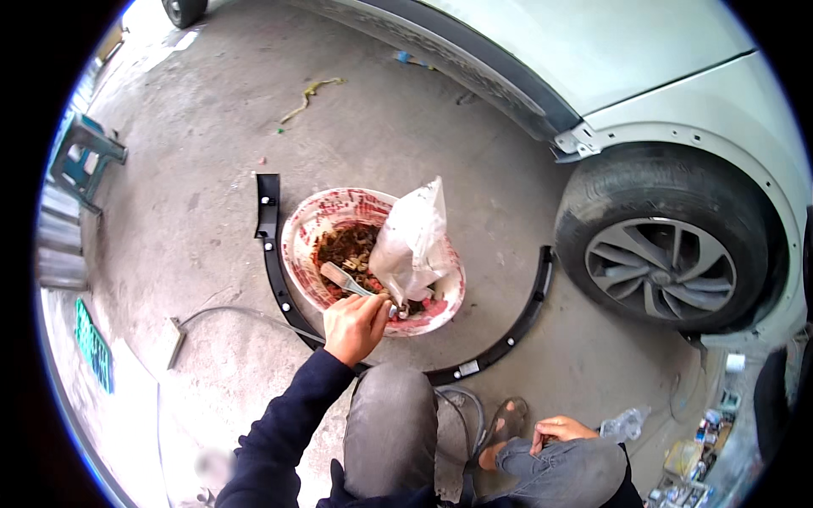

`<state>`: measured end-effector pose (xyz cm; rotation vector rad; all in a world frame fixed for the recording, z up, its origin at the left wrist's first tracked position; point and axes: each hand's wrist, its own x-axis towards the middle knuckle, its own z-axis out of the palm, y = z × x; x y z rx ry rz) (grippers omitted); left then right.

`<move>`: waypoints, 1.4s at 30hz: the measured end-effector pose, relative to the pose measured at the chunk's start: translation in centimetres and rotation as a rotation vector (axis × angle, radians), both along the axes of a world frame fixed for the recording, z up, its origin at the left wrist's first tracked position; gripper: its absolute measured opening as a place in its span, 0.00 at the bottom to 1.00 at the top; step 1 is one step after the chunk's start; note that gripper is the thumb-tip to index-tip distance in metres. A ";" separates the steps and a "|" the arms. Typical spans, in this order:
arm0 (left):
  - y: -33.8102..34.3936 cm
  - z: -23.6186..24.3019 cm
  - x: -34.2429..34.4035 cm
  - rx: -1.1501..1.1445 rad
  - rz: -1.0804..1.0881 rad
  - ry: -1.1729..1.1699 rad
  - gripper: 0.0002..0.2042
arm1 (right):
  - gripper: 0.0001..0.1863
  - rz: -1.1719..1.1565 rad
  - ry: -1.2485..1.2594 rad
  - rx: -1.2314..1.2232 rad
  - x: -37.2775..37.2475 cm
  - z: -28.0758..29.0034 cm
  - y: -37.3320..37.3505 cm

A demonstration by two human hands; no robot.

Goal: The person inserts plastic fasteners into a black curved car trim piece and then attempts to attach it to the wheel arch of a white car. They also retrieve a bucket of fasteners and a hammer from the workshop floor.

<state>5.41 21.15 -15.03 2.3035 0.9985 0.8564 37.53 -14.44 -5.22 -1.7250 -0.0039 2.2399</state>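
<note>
My left hand [356, 328] is closed at the near rim of a white, red-stained basin [309, 284]. From its fingers a flat brush-like tool [339, 277], with a metal middle and a pale pinkish end, points over the basin. A small shiny piece [392, 311] shows beside the fingertips. Inside the basin lie brown and red scraps [343, 245] and an upright, cloudy plastic bag [412, 241]. Around the basin's near side curves a black wheel-arch trim [275, 271] with white clips. My right hand [559, 429] rests on my right knee, fingers curled; whatever they may hold is hidden.
A white car with a bare wheel arch and a tyre [660, 245] stands at the right. At the left are a blue-green stool [85, 161] and a cable with a pale block [175, 343]. Cans and packages [694, 449] line the lower right, near a clear plastic bag [625, 423].
</note>
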 end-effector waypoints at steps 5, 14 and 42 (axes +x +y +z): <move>1.6 0.4 -4.2 0.161 0.259 -0.318 0.17 | 0.15 0.108 0.021 0.092 0.5 -3.5 2.9; 8.8 -14.3 -10.6 -0.901 0.189 -0.887 0.25 | 0.23 0.655 -0.229 0.734 5.2 -7.5 21.4; -5.5 -4.0 -7.5 -0.710 0.457 -0.970 0.39 | 0.25 0.987 -0.285 1.043 -11.5 -1.1 29.9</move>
